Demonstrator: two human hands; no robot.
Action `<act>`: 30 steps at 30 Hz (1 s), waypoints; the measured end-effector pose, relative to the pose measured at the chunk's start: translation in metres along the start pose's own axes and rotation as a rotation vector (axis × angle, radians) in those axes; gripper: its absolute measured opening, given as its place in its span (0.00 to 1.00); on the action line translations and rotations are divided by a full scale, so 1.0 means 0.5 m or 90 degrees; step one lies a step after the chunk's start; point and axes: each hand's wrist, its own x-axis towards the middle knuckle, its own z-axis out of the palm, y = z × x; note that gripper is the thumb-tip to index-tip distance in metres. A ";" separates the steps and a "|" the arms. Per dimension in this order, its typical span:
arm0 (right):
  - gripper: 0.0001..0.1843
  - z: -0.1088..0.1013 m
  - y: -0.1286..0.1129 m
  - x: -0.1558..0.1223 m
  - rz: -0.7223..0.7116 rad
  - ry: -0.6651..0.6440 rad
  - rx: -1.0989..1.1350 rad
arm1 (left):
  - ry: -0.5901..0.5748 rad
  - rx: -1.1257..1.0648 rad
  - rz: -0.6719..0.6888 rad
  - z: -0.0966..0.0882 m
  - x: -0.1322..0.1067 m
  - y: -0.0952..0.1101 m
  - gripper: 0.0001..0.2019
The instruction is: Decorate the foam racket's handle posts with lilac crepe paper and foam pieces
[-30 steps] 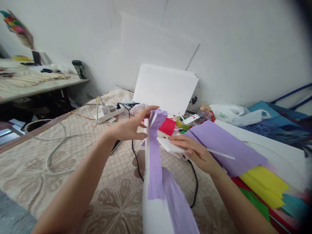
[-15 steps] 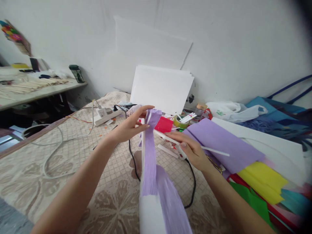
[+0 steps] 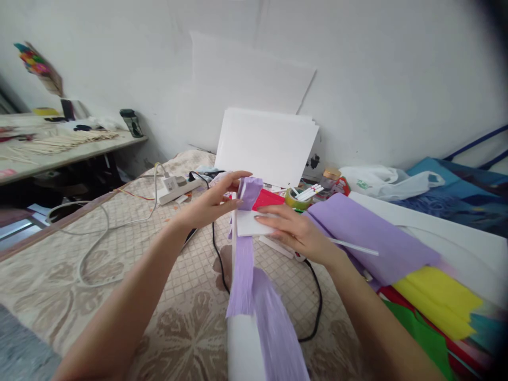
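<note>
A tall white board (image 3: 244, 344) stands edge-on toward me, with a purple crepe paper strip (image 3: 243, 275) along it. My left hand (image 3: 220, 203) pinches the strip's top end at the board. My right hand (image 3: 291, 230) holds a small white rectangular board piece (image 3: 252, 224) flat across the strip, just below my left fingers. A second, wider purple paper streamer (image 3: 278, 328) hangs at the board's right side. Beneath my right hand, a white glue gun (image 3: 300, 256) is mostly hidden; a translucent glue stick (image 3: 357, 246) sticks out beyond the hand.
A black cord (image 3: 318, 301) loops over the patterned cloth (image 3: 190, 328). On the left lie a power strip (image 3: 180, 191) and a white cable (image 3: 107, 227). Folded purple paper (image 3: 369, 233) and yellow paper (image 3: 438, 301) lie right. White sheets (image 3: 265, 145) lean on the wall.
My right hand has moved left and brought the white board piece, seen thin and slanted before, flat over the purple strip. My left hand stays at the strip's top.
</note>
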 end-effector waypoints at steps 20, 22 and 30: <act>0.22 -0.012 -0.014 -0.005 -0.001 -0.032 0.065 | -0.008 0.021 0.004 0.007 0.001 -0.002 0.25; 0.22 -0.015 -0.012 -0.007 0.009 -0.054 0.069 | -0.003 0.018 0.005 0.007 0.002 -0.005 0.26; 0.21 -0.058 -0.009 -0.021 0.030 -0.078 0.137 | 0.046 0.048 0.009 0.011 0.004 -0.008 0.24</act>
